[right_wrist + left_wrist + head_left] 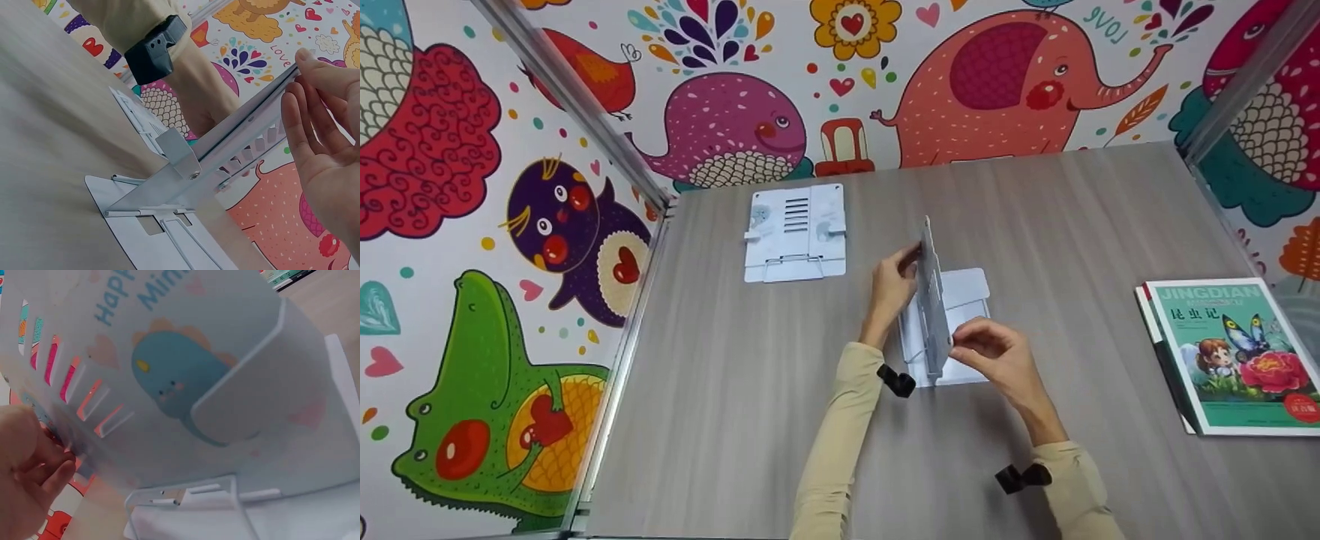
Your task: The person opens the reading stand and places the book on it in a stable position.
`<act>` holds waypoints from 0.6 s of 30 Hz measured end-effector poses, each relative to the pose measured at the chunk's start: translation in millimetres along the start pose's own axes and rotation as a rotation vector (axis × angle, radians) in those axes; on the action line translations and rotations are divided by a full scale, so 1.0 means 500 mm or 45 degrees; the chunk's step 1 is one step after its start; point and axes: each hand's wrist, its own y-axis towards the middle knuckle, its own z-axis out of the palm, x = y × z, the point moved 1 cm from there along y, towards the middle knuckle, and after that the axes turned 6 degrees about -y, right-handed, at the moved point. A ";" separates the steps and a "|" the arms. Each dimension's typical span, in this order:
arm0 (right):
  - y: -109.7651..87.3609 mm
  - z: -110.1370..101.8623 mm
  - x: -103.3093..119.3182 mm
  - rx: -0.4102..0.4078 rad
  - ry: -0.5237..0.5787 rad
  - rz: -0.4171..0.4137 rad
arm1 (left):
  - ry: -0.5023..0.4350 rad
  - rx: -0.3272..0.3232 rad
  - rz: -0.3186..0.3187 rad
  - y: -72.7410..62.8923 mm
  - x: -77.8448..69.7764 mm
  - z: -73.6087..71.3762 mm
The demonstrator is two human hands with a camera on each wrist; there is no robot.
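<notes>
A white metal book stand (pixel 934 307) stands on the table with its slotted panel raised nearly upright over its flat base (pixel 966 286). A blue cartoon dinosaur (pixel 174 371) and slots show on the panel in the left wrist view. My left hand (pixel 891 289) grips the panel's far side edge, its fingers partly hidden behind it. At the panel's near edge, my right hand (pixel 997 349) pinches between thumb and fingers. The right wrist view shows a folded side clip (pixel 179 154) and the hinge (pixel 146 212) where panel meets base.
Another white book stand (pixel 772 251) lies flat at the back left. Stacked books (pixel 1222 405), the top one with a green cover, sit at the right. Cartoon-printed walls (pixel 847 82) with metal frame edges enclose the wood-grain table (pixel 720 390).
</notes>
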 end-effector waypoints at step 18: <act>0.001 0.007 -0.010 0.001 -0.010 -0.018 | -0.269 0.203 0.232 -0.143 -0.024 -0.028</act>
